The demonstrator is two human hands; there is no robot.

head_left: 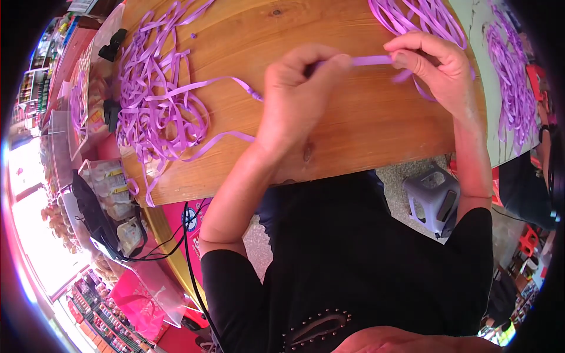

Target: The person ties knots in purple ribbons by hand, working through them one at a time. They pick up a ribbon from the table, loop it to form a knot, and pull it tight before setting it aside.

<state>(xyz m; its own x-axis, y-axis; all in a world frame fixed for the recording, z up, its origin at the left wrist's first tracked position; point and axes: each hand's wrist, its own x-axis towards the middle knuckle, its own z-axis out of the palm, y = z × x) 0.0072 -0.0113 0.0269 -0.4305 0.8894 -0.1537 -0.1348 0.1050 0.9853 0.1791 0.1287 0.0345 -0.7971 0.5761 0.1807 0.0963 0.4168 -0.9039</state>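
Observation:
Between my two hands a short stretch of flat purple ribbon [372, 60] runs taut above the wooden table. My left hand [303, 88] is closed, its thumb and fingers gripping one end of that stretch. At the other end my right hand [438, 70] pinches the ribbon between thumb and fingertips, and a loose piece hangs below them. To the left lies a tangled heap of purple ribbons [156, 100]. Two strands trail from it toward my left hand and wrist, one showing a small knot-like lump. A looser bundle of purple ribbons [415, 20] lies at the far right, beyond my right hand.
The wooden table [365, 126] curves along its near edge. On a pale surface to the right lies another pile of purple ribbons [511, 82]. A grey plastic stool [432, 197] stands on the floor below. Black cables [187, 247] hang off the table's left side, near clear plastic containers [112, 182].

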